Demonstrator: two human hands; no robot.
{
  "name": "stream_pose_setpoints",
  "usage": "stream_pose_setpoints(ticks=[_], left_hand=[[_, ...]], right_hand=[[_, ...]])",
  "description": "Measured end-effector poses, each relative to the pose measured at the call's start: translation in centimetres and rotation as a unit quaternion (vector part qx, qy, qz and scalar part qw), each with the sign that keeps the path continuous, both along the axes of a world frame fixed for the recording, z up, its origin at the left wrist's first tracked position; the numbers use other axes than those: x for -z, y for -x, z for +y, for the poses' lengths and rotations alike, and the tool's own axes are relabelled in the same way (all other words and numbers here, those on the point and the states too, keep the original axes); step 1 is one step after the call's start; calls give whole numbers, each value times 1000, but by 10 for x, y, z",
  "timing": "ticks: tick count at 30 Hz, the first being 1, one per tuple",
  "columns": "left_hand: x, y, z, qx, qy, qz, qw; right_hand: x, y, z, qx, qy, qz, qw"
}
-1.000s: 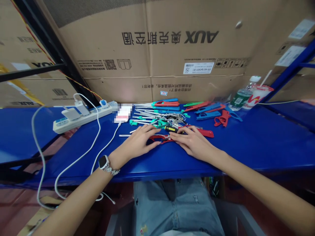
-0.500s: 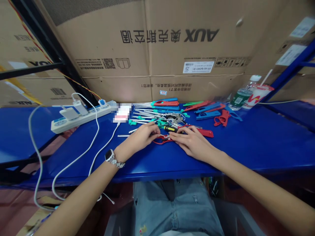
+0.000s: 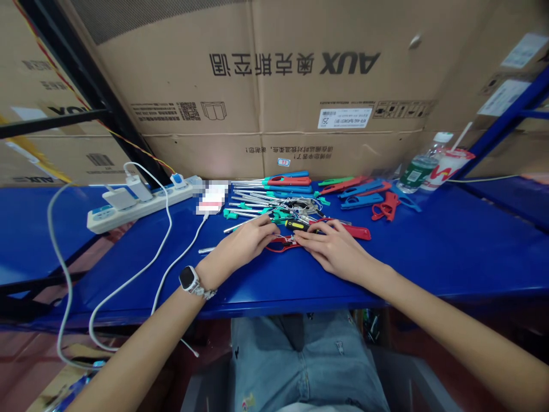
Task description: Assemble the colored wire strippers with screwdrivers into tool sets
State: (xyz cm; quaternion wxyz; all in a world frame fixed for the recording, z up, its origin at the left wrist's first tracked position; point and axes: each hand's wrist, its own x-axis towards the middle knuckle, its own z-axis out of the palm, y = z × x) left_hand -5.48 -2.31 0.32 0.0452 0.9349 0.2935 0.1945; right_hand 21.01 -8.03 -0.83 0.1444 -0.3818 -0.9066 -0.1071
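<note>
The red casing (image 3: 282, 248) lies on the bench (image 3: 429, 252) between the hands. The left hand (image 3: 246, 243) has its fingers bunched together over the casing's left part; I cannot tell what they pinch. The right hand (image 3: 343, 252) bends its fingers across the right end, their grip hidden. A screwdriver (image 3: 295, 225) lies just beyond, near metal rods (image 3: 249, 190).
</note>
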Motion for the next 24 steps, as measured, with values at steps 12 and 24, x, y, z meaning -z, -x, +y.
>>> stream_pose_setpoints(ticks=[12, 24], left_hand=[[5, 12, -4, 10, -8, -3, 1000], [8, 12, -6, 30, -67, 27, 997]], right_hand=[[0, 0, -1, 5, -4, -8, 1000], [-4, 5, -4, 8, 5, 12, 1000]])
